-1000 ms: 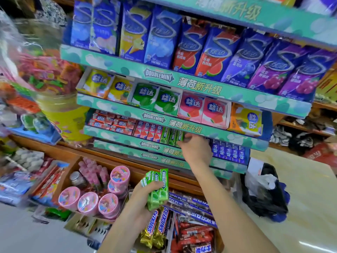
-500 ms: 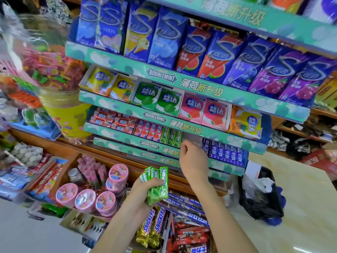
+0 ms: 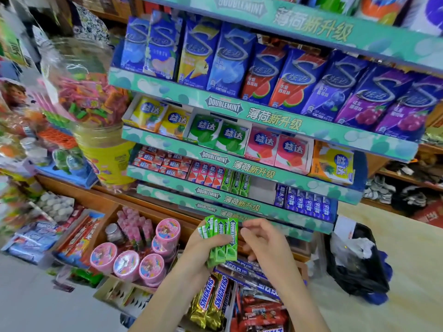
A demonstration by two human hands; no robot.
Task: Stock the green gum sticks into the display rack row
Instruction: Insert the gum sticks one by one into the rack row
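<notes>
My right hand (image 3: 265, 238) has dropped from the rack row back to the bundle. From left: my left hand (image 3: 206, 248), fingers clamped on the green gum sticks (image 3: 221, 238); right fingers loosely apart at the outermost stick — likely drawing the next. Three sticks (image 3: 236, 183) stand in the row, beside an empty gap (image 3: 262, 189).

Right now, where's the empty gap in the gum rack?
In the third row, right of the three green gum sticks and left of the purple packs.
</notes>
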